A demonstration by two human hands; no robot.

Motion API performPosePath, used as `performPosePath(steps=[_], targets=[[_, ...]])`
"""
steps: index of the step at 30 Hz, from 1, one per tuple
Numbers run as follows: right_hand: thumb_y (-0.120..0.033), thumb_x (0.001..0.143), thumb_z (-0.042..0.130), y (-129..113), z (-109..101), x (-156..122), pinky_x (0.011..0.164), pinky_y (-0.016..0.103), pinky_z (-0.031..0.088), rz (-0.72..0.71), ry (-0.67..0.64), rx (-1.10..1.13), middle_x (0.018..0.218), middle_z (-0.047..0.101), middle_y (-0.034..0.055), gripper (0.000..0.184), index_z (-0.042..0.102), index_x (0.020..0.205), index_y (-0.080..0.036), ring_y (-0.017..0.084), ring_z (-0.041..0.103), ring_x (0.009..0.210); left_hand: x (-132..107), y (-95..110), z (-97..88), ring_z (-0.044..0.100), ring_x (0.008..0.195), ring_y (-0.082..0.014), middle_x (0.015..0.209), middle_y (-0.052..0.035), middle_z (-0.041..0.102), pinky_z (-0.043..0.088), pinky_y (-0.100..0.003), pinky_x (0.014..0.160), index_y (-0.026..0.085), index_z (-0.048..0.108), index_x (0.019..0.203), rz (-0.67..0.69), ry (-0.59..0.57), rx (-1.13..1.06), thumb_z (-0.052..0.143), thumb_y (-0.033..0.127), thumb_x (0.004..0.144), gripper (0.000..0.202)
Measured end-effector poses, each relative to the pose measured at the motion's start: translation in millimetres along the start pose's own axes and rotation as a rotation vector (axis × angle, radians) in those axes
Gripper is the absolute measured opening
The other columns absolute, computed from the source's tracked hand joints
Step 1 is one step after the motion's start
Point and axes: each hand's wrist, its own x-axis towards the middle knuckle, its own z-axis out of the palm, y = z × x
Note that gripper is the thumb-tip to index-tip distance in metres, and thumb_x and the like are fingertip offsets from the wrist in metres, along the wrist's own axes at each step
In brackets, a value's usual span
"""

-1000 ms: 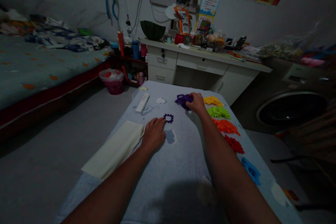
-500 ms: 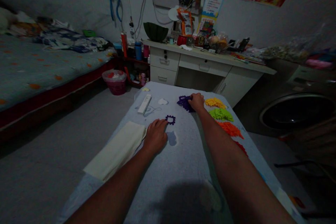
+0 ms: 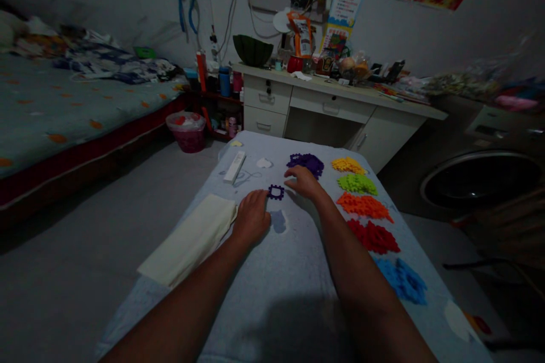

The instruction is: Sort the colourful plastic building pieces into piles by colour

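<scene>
Head view: one purple square (image 3: 281, 193) was laid at left hand's (image 3: 252, 215) loosely spread fingers; purple pile (image 3: 312, 164) was left beyond right hand's (image 3: 304, 182) parted fingers.

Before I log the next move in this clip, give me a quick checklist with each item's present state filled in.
1. Left hand at the purple square frame: ok, fingertips at its left edge.
2. Left hand's grip on that frame: cannot tell, whether pinching or only resting.
3. Right hand free: ok, thumb and fingers apart, nothing visible between them.
4. Purple pile close by: ok, just beyond the right hand.
5. Red pile and blue pile fully in sight: not ok, the right forearm appears to cover part of each.
6. Pale cloth clear of the frame: ok, left of it.
</scene>
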Motion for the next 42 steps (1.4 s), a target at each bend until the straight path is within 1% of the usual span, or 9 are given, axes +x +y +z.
performPosePath(steps=[3, 7, 13, 16, 21, 26, 29, 36, 42], targets=[[-0.024, 0.073, 0.077, -11, 17, -10, 0.095, 0.033, 0.038, -0.063, -0.103, 0.007, 0.106, 0.064, 0.0086, 0.031, 0.070, 0.102, -0.016, 0.021, 0.055, 0.103, 0, 1, -1.3, 0.046, 0.131, -0.0281, 0.136, -0.0140, 0.055, 0.035, -0.043, 0.113, 0.014, 0.049, 0.132, -0.003, 0.008, 0.009, 0.048, 0.009, 0.074, 0.058], [-0.026, 0.068, 0.081, -13, 32, -15, 0.090, 0.031, 0.039, -0.075, -0.129, -0.023, 0.108, 0.063, 0.0090, 0.044, 0.068, 0.109, -0.015, 0.021, 0.053, 0.101, -1, 2, -2.4, 0.046, 0.131, -0.0279, 0.135, -0.0131, 0.055, 0.035, -0.043, 0.112, 0.016, 0.049, 0.132, -0.011, 0.013, 0.011, 0.048, 0.009, 0.075, 0.058], [-0.023, 0.084, 0.064, -16, 22, -14, 0.079, 0.026, 0.039, -0.045, -0.169, -0.018, 0.097, 0.070, 0.0080, 0.019, 0.072, 0.099, -0.015, 0.018, 0.059, 0.088, 0, 1, -1.3, 0.044, 0.133, -0.0281, 0.138, -0.0150, 0.053, 0.032, -0.043, 0.115, 0.012, 0.048, 0.135, -0.010, -0.014, 0.022, 0.047, 0.011, 0.077, 0.057], [-0.022, 0.092, 0.053, -15, 15, -14, 0.075, 0.026, 0.039, -0.018, -0.152, -0.011, 0.091, 0.071, 0.0085, 0.022, 0.073, 0.094, -0.014, 0.017, 0.059, 0.083, 0, 1, -0.7, 0.044, 0.134, -0.0282, 0.140, -0.0160, 0.053, 0.031, -0.044, 0.116, 0.011, 0.048, 0.135, -0.014, -0.020, 0.028, 0.048, 0.012, 0.077, 0.058], [-0.024, 0.090, 0.055, 2, 3, -9, 0.080, 0.028, 0.040, 0.049, 0.014, 0.018, 0.090, 0.069, 0.0092, 0.021, 0.073, 0.089, -0.014, 0.020, 0.059, 0.088, 0, 3, -1.8, 0.044, 0.134, -0.0286, 0.139, -0.0166, 0.053, 0.032, -0.044, 0.115, 0.010, 0.049, 0.135, -0.013, -0.028, 0.041, 0.048, 0.012, 0.077, 0.058], [-0.023, 0.078, 0.062, 28, -17, 6, 0.072, 0.027, 0.042, 0.348, 0.389, 0.175, 0.077, 0.064, 0.0007, 0.024, 0.065, 0.101, -0.017, 0.018, 0.057, 0.073, 0, 0, 0.5, 0.044, 0.134, -0.0279, 0.139, -0.0156, 0.053, 0.032, -0.043, 0.116, 0.010, 0.049, 0.136, -0.007, -0.020, 0.041, 0.048, 0.011, 0.077, 0.059], [-0.025, 0.074, 0.061, 42, -27, 17, 0.069, 0.027, 0.040, 0.460, 0.540, 0.188, 0.068, 0.058, -0.0040, 0.026, 0.060, 0.100, -0.020, 0.017, 0.054, 0.067, 0, -2, 2.0, 0.043, 0.134, -0.0286, 0.139, -0.0161, 0.053, 0.033, -0.044, 0.115, 0.010, 0.049, 0.136, 0.001, -0.015, 0.038, 0.048, 0.012, 0.078, 0.058], [-0.020, 0.069, 0.058, 59, -30, 44, 0.075, 0.029, 0.042, 0.569, 0.588, 0.138, 0.074, 0.062, 0.0009, 0.009, 0.058, 0.078, -0.020, 0.018, 0.056, 0.072, 0, 0, -0.2, 0.042, 0.135, -0.0296, 0.141, -0.0172, 0.052, 0.032, -0.045, 0.116, 0.009, 0.049, 0.136, -0.004, -0.029, 0.047, 0.047, 0.011, 0.079, 0.058], [-0.016, 0.065, 0.056, 71, -16, 58, 0.076, 0.029, 0.047, 0.615, 0.592, 0.227, 0.074, 0.065, 0.0024, 0.015, 0.063, 0.078, -0.019, 0.019, 0.061, 0.075, 0, 0, -0.2, 0.043, 0.134, -0.0286, 0.140, -0.0158, 0.053, 0.033, -0.045, 0.115, 0.012, 0.050, 0.135, -0.004, -0.023, 0.037, 0.048, 0.011, 0.078, 0.057]])
